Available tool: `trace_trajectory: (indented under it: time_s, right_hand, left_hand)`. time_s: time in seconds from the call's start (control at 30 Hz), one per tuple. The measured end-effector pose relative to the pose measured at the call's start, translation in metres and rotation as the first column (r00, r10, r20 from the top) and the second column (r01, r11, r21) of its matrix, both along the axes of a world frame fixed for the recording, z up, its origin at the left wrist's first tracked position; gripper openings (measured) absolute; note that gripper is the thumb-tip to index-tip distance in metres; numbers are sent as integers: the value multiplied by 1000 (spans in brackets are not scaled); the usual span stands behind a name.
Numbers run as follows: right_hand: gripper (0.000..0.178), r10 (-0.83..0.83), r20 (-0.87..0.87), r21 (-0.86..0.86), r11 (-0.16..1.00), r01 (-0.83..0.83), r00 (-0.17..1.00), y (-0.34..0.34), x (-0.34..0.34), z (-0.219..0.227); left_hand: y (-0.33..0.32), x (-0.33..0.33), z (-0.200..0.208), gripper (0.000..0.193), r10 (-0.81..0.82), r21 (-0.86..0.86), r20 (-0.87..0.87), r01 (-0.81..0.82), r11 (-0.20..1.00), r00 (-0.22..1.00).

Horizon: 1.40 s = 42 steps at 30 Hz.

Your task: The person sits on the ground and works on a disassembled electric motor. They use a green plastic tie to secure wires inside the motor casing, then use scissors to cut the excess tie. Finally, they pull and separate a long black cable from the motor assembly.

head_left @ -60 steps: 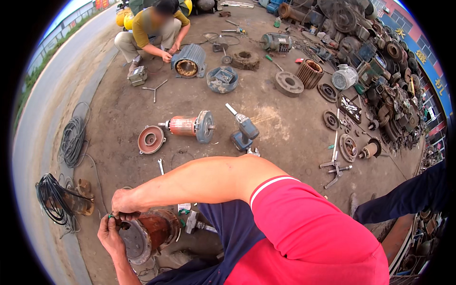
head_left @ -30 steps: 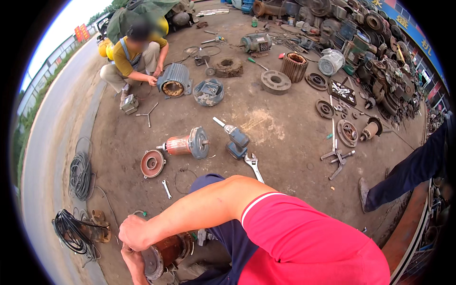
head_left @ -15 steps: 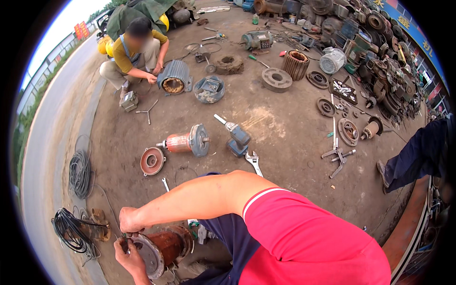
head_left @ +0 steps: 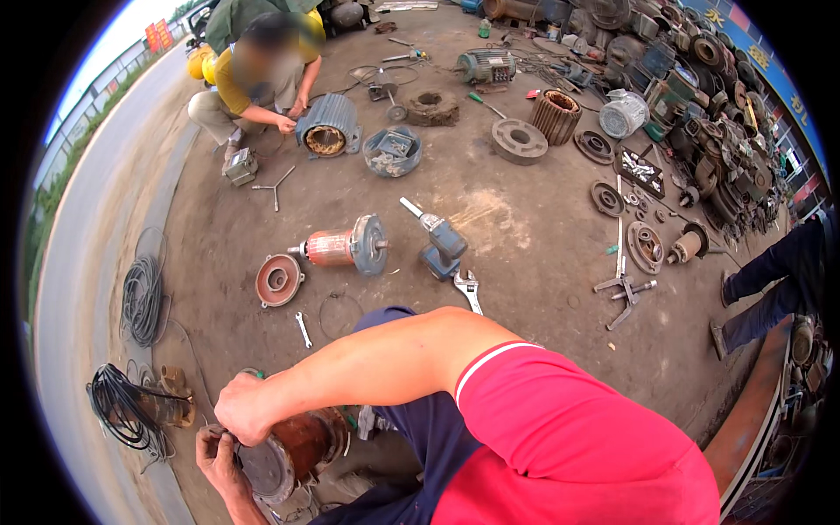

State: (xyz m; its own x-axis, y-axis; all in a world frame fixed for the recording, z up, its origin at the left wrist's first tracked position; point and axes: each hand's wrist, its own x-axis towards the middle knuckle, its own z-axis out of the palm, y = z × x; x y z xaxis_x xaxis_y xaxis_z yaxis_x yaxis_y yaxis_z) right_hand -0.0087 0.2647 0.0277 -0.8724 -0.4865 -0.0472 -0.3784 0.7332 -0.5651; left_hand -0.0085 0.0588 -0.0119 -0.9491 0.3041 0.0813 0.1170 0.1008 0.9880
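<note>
A rust-red motor [head_left: 302, 444] with a round grey end cover [head_left: 265, 471] lies on its side near my legs. Over the cover's upper edge my right hand [head_left: 245, 408] is closed, back of the hand upward; what its fingers hold is hidden. A bit of green shows just behind its knuckles. Below it, my left hand [head_left: 219, 457] pinches at the cover's left edge, its fingertips almost touching the right hand. Whatever sits between those fingers is too small to make out. Beyond my right forearm lies an open-end wrench [head_left: 304, 330].
Ahead are an orange rotor [head_left: 331, 248], a red end ring [head_left: 280, 281], a blue power tool [head_left: 442, 249] and an adjustable wrench [head_left: 468, 290]. Cable coils [head_left: 143, 300] lie left. A co-worker [head_left: 254, 83] crouches by a blue motor housing [head_left: 327, 125]. Another person's legs [head_left: 770, 280] stand right.
My right hand has shifted slightly right and down over the motor's end; my left hand has moved slightly left and up. The person at right shows two legs apart now.
</note>
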Motion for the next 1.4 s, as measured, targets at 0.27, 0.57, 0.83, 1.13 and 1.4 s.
trace_trajectory:
  time_s: [0.27, 0.57, 0.83, 1.13, 1.4]
  right_hand:
    - [19, 104, -137, 67, 993, -95, 985, -1, 5, 4]
    - [17, 105, -536, -90, 979, -180, 838, -23, 7, -5]
    - [22, -264, 310, -245, 906, 345, 913, 9, -19, 8]
    - [23, -136, 179, -51, 988, 147, 974, 7, -14, -5]
    - [20, 218, -29, -90, 971, -220, 976, -7, 5, 9]
  left_hand:
    - [-6, -9, 4, 15, 94, 50, 49, -97, 994, 994]
    - [-16, -2, -6, 23, 3, -60, 180, 8, 998, 984]
    - [-4, 2, 13, 16, -171, -265, 98, 191, 945, 980]
    - [-2, 0, 4, 30, 33, -272, -60, -48, 961, 998]
    - [-24, -12, -13, 21, 78, 49, 183, -88, 995, 980]
